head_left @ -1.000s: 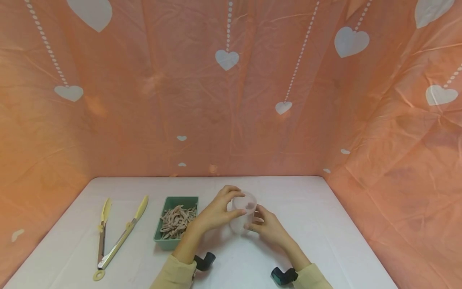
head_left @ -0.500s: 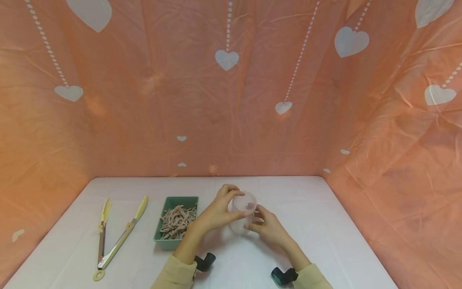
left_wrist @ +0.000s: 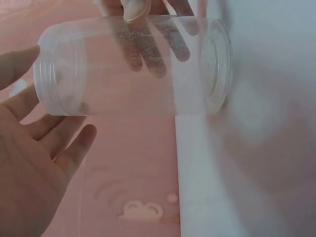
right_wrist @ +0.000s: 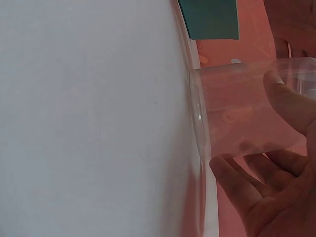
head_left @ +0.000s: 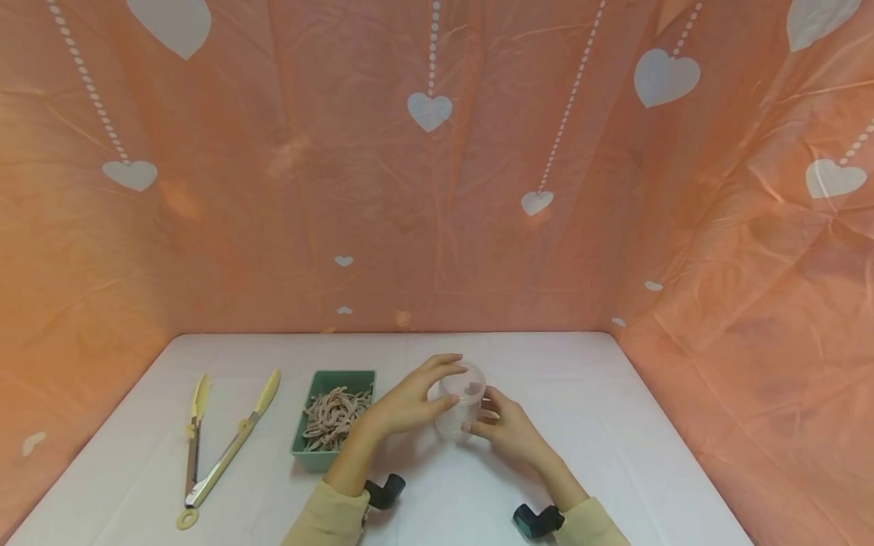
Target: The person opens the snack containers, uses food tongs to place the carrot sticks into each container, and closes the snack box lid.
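Observation:
A clear plastic jar (head_left: 457, 421) stands upright at the middle of the white table. My right hand (head_left: 512, 432) grips its lower side, with the thumb (right_wrist: 284, 98) on one side of the wall and the fingers on the other. Around the jar's ridged clear top end (left_wrist: 57, 69), my left hand (head_left: 413, 398) lies with relaxed, spread fingers. Its thumb (left_wrist: 19, 64) is right at the rim, and its fingers reach along the far side, partly behind the plastic. Right-hand fingers (left_wrist: 150, 57) show through the jar wall in the left wrist view.
Left of the jar stands a green tray (head_left: 317, 460) with a heap of brownish, worm-like strips (head_left: 334, 417), partly behind my left forearm. Farther left lie open tongs (head_left: 225, 462) with yellow tips. Orange cloth (head_left: 382, 189) with white hearts encloses the table (head_left: 560, 394).
My left thumb has drawn back a little to the left across the jar's top, and the left fingers have straightened. The right hand and the jar stay in place.

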Motion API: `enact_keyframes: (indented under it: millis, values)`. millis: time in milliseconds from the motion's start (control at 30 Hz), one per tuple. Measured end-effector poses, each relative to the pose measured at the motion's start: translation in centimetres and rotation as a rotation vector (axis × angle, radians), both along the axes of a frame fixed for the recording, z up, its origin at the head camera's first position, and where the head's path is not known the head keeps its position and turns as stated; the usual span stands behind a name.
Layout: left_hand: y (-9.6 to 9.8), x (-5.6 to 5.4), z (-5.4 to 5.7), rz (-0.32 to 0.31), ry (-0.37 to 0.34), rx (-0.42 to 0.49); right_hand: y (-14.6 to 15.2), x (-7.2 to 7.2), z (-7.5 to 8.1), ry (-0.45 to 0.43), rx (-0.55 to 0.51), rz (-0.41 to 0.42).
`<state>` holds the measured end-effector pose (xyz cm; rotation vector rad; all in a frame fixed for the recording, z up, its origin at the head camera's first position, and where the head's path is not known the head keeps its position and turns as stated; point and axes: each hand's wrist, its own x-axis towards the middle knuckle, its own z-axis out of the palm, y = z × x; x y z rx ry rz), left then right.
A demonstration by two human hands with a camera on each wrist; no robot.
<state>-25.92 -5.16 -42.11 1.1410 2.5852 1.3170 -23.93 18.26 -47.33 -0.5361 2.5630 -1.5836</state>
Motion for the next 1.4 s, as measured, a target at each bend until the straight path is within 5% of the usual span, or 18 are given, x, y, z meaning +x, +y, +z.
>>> enact_keyframes:
  millis: [1067,1400]
  values:
    - [0.90,0.25,-0.23,0.148,-0.028,0.046,0.15,-0.03,0.10,-0.017,-0.037,0.031]
    - [0.04,0.02,0.04,-0.002,-0.049,0.010,0.09,-0.06,0.03,-0.009,-0.020,0.017]
